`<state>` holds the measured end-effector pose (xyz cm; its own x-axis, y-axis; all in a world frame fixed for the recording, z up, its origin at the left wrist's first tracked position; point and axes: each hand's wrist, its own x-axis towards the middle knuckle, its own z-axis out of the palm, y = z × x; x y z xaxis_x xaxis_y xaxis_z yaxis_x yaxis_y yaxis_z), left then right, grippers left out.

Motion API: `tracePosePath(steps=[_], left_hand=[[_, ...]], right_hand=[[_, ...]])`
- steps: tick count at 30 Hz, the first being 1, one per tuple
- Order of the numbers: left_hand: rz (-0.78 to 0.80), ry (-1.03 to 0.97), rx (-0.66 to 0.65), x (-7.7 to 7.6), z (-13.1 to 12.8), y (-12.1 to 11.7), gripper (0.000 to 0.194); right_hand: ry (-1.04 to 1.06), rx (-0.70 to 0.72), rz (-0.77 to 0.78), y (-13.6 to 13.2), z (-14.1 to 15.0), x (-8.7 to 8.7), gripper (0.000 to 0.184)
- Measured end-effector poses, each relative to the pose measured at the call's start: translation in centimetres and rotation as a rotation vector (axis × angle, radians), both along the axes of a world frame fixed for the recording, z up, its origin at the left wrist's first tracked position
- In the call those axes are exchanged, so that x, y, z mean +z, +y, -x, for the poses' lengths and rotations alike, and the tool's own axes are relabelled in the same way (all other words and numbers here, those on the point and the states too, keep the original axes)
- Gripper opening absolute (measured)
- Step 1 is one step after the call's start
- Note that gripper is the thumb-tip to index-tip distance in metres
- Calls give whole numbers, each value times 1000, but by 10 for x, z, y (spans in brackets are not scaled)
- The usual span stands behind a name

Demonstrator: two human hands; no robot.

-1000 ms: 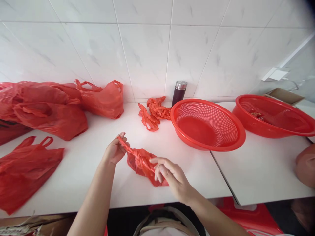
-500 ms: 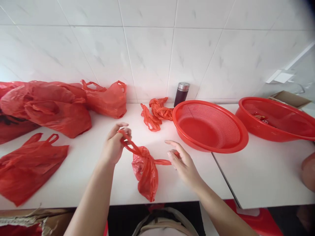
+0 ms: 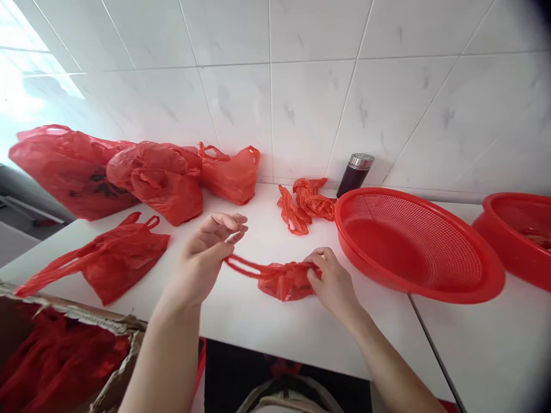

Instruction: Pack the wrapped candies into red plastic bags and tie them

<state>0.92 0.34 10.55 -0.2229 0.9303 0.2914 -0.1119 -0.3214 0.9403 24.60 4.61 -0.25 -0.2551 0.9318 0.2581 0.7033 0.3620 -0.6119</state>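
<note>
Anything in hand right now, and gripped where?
Small red bag: left hand on its long handle loop, right hand at its opposite end.

No words or numbers can be read. The big red bag [image 3: 64, 172] at the far left has black marks [image 3: 105, 186], too blurry to read.

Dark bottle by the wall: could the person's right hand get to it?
Probably yes: the bottle's silver lid stands clear above things. But the right hand pinches the small red bag, and would likely need to reach over the basket's rim or crumpled bags.
</note>
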Motion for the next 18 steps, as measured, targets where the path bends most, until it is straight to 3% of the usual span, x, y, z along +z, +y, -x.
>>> tracePosePath(steps=[2, 4, 6, 8, 10, 12, 15, 18], left_hand=[[-135, 326, 38, 18, -12, -15, 20], [-187, 742, 100, 24, -32, -19, 19], [-42, 1149, 33, 9, -54, -13, 35], [263, 1467, -103, -18, -70, -1, 44], [371, 1518, -156, -43, -74, 11, 27], [411, 1491, -163, -52, -66, 21, 24], [439, 1416, -160, -35, -37, 37, 29], [480, 1317, -150, -8, 5, 54, 23]], right_hand=[[44, 13, 5, 4, 1, 9, 22], [98, 32, 9, 4, 5, 17, 22], [154, 45, 5, 4, 9, 22, 23], [201, 49, -7, 5, 10, 24, 22], [234, 44, -36, 8, 7, 23, 21], [261, 36, -63, 12, 4, 19, 20], [318, 21, -139, 14, 5, 20, 23], [397, 39, -239, 2, 15, 38, 22]])
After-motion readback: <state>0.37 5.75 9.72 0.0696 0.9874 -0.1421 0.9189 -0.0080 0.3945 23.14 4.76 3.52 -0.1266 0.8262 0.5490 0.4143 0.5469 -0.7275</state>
